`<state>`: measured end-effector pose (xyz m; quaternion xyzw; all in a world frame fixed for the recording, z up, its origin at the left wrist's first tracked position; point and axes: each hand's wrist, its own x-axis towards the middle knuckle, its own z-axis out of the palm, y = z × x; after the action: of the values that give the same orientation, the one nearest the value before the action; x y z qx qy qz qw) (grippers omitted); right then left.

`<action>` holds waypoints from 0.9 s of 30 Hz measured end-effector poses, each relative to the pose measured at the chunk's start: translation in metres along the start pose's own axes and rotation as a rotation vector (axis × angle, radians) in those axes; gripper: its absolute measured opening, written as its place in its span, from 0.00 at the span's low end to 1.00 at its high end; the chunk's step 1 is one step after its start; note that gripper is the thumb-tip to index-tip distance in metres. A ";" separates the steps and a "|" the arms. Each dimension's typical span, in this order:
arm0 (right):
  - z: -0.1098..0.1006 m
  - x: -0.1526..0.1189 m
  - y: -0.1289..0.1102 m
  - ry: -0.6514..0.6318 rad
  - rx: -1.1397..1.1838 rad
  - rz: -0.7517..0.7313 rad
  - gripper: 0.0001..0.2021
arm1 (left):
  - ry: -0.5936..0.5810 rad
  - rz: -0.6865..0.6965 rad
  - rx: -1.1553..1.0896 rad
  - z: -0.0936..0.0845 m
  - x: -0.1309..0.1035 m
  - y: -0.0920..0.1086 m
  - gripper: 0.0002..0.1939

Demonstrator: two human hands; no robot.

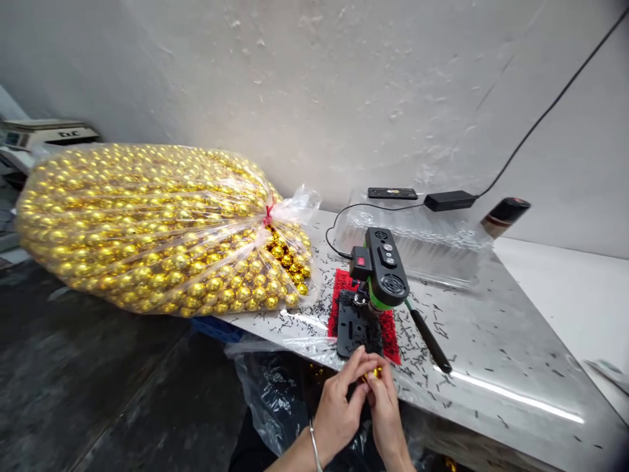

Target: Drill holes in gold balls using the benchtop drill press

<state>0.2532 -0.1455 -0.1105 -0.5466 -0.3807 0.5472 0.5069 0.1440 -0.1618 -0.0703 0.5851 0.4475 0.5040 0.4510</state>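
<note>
Wall point(344, 98): rough grey plaster behind the black machine point(388, 269)
Gold ball point(377, 372): glossy; I have left hand point(339, 403) and right hand point(386, 410) pinching it, before the machine
Bag point(162, 223): crinkled plastic, left of the machine

A small, round, shiny gold ball point(376, 372) lies among the fingertips of the left hand point(338, 410) and right hand point(385, 414), in the lower part of the frame, a little right of centre. Fingers cover most of it, so only bright, reflective patches show between them; whether these belong to one ball or several cannot be told, nor which way it is turned. It is near the front edge of the grey tabletop point(511, 341).
</note>
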 end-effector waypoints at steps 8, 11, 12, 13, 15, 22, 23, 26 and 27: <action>0.012 -0.002 -0.017 -0.067 0.166 0.077 0.26 | 0.071 0.000 0.089 -0.012 0.008 -0.002 0.29; 0.025 -0.005 -0.037 -0.101 0.256 0.121 0.27 | 0.143 0.002 0.165 -0.020 0.014 -0.002 0.25; 0.029 -0.006 -0.043 -0.090 0.292 0.128 0.28 | 0.161 0.001 0.176 -0.023 0.016 -0.002 0.23; 0.033 -0.006 -0.049 -0.081 0.323 0.125 0.28 | 0.173 0.000 0.176 -0.025 0.017 -0.002 0.22; 0.038 -0.005 -0.056 -0.086 0.369 0.123 0.27 | 0.179 0.000 0.156 -0.029 0.021 -0.002 0.20; 0.035 -0.001 -0.059 -0.131 0.382 0.084 0.21 | 0.108 0.011 0.130 -0.032 0.025 -0.001 0.20; 0.035 -0.001 -0.059 -0.135 0.380 0.081 0.21 | 0.105 0.005 0.132 -0.032 0.025 -0.002 0.20; 0.033 -0.002 -0.059 -0.144 0.378 0.084 0.21 | 0.112 -0.014 0.138 -0.031 0.024 -0.003 0.20; 0.033 -0.002 -0.059 -0.139 0.373 0.085 0.21 | 0.110 -0.014 0.139 -0.032 0.024 -0.003 0.20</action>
<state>0.2285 -0.1311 -0.0496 -0.4196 -0.2834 0.6655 0.5484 0.1146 -0.1348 -0.0665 0.5830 0.5098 0.5000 0.3876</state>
